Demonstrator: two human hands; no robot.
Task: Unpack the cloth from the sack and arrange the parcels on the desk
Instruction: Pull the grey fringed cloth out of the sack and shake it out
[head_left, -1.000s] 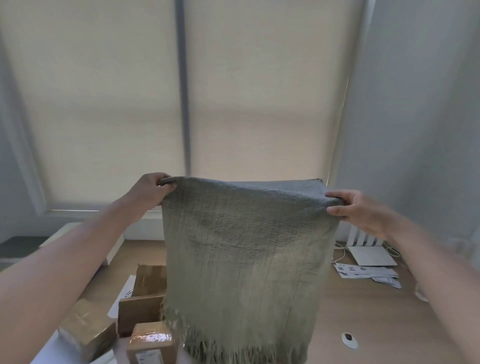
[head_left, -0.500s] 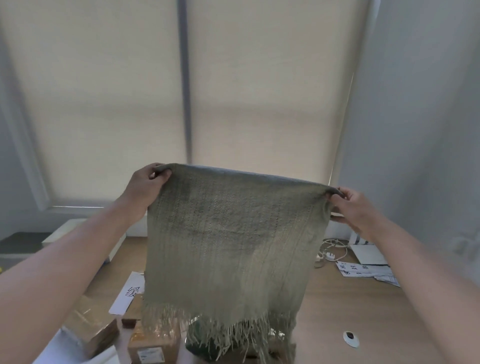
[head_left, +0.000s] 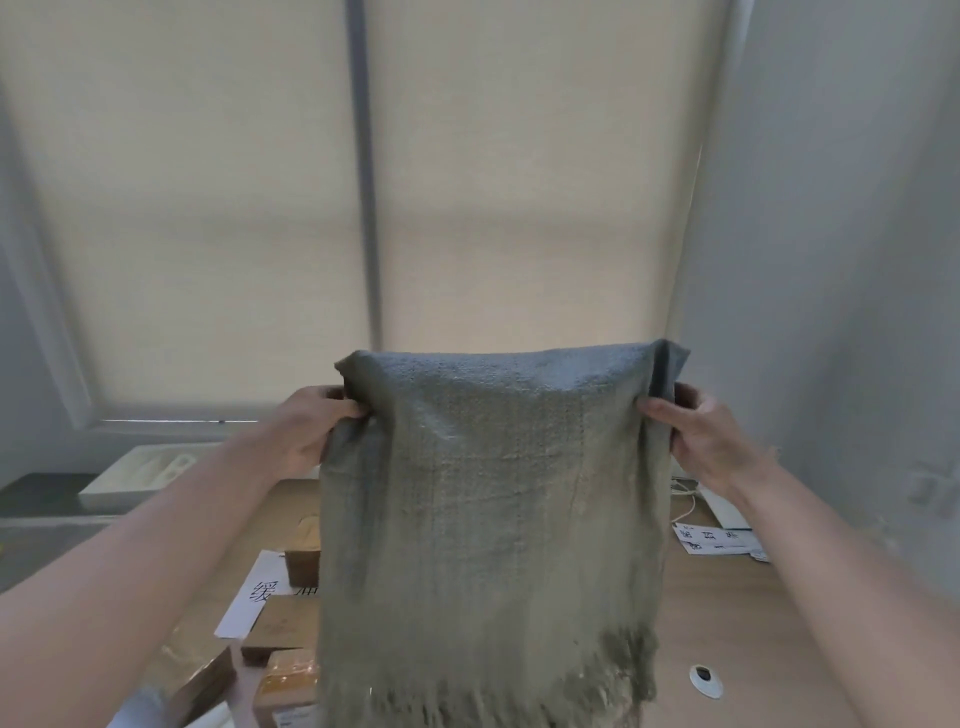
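Both grips closed on the cloth (head_left: 488, 499): left hand (head_left: 311, 431) and right hand (head_left: 701, 436) pinching its side edges mid-frame. Hanging above desk (head_left: 727, 623); parcels (head_left: 283, 629) lower left.

We found that the cloth (head_left: 488, 519) hid most of the desk (head_left: 727, 623) behind it, and its fringe ran off the bottom edge. The parcels (head_left: 283, 623) at lower left were partly covered (their count could not be determined). Print on the papers (head_left: 719, 540) was too small to read.
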